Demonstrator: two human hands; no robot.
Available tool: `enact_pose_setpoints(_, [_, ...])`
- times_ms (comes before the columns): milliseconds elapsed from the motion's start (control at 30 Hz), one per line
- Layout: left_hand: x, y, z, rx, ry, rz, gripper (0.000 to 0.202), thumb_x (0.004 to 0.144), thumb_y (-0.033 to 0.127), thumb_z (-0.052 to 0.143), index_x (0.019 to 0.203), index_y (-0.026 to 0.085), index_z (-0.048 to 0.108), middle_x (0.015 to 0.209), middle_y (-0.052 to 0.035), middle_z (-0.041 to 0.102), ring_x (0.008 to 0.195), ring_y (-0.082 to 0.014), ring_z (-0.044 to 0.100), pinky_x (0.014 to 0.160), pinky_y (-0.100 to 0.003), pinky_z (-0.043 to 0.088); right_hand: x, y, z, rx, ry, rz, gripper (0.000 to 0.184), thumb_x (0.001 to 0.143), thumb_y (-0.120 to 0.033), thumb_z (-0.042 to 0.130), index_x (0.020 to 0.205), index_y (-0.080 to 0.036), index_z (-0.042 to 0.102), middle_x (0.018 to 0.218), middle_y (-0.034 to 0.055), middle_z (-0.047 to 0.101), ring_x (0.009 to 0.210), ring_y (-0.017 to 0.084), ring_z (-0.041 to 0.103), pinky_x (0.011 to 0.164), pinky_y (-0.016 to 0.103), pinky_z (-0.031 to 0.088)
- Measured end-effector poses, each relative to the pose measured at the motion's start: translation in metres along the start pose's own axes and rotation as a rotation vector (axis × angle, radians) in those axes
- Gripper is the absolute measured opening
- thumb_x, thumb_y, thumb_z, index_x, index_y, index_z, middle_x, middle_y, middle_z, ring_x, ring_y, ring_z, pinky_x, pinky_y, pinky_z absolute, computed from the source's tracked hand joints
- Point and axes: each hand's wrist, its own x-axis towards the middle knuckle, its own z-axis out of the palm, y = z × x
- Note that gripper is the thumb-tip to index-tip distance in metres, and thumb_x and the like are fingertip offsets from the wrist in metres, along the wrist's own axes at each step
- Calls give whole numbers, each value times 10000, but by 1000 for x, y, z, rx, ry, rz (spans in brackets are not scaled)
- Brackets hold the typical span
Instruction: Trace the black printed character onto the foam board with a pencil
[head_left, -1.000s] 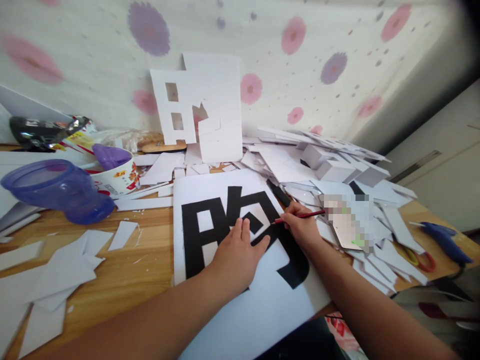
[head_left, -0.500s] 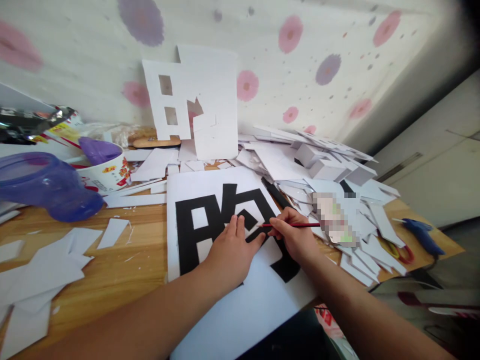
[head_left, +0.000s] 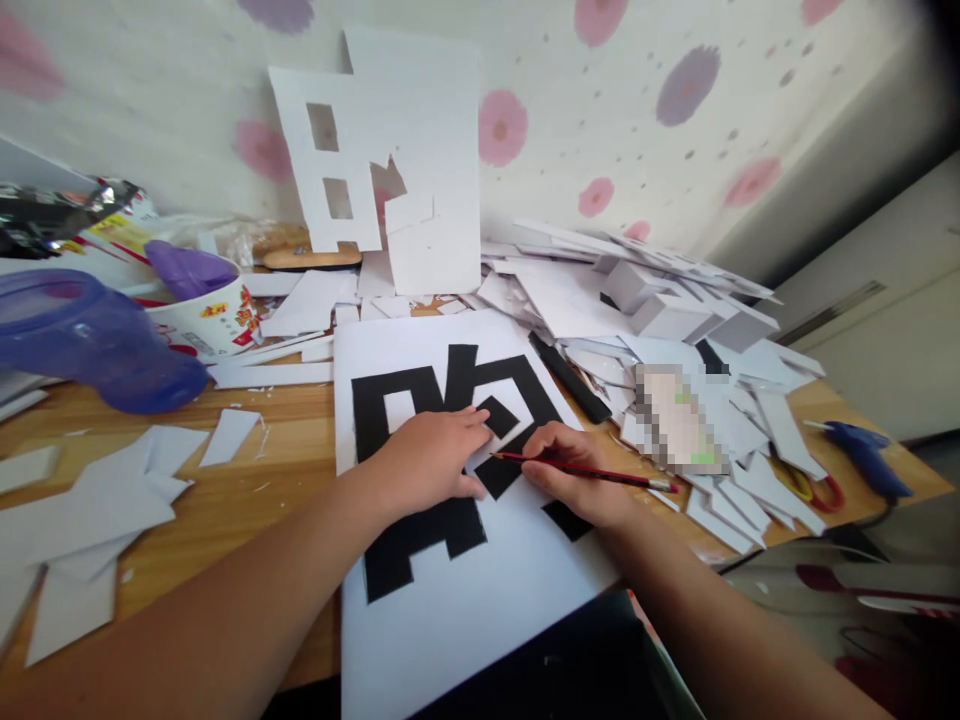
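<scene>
A white sheet [head_left: 465,600] lies on the wooden table with a large black cut-out character [head_left: 420,390] on it. My left hand [head_left: 431,460] rests flat on the black character, fingers stretched out and pressing it down. My right hand [head_left: 574,475] is closed on a red pencil [head_left: 592,472]. The pencil's tip points left and touches the edge of the black shape, close to my left fingertips.
White cut foam-board pieces [head_left: 675,330] are heaped at the right, with a black marker [head_left: 570,378], scissors [head_left: 814,490] and a blue glue gun [head_left: 862,455]. A cut white board [head_left: 397,170] leans on the wall. A purple jug [head_left: 90,345] and a noodle cup [head_left: 206,315] stand at the left.
My left hand slid left and back across the black character. My right hand moved left and lowered the pencil, so its tip now meets the shape's inner edge. The view shifted slightly.
</scene>
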Motion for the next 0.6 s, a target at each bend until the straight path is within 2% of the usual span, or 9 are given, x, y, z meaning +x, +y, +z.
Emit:
enact_pose_setpoints(200, [0,1,2,-50,-1,-17,514,702,408,741,1163,229,602,1486,-84,383,1338,-249,402,1003,-348,389,-4,1,1,-158,-112,-23,82,809,-243,632,754,-202,587,702,-1,595,615,122,527,533,230,405])
enact_pose_setpoints(367, [1,4,0,-51,-22,-44,514,691,394,754,1152,221,608,1489,-80,381,1347,-243,388,1009,-339,379,-2,-2,2,-194,-172,-56,73,829,-249,626,773,-205,612,727,8,619,638,135,558,570,248,441])
enact_pose_setpoints(600, [2,4,-1,-64,-18,-36,522,688,379,759,1160,215,609,1488,-82,381,1346,-256,388,1021,-360,379,-1,-5,3,-225,-191,-60,65,833,-230,615,776,-202,631,741,14,634,648,138,576,583,248,455])
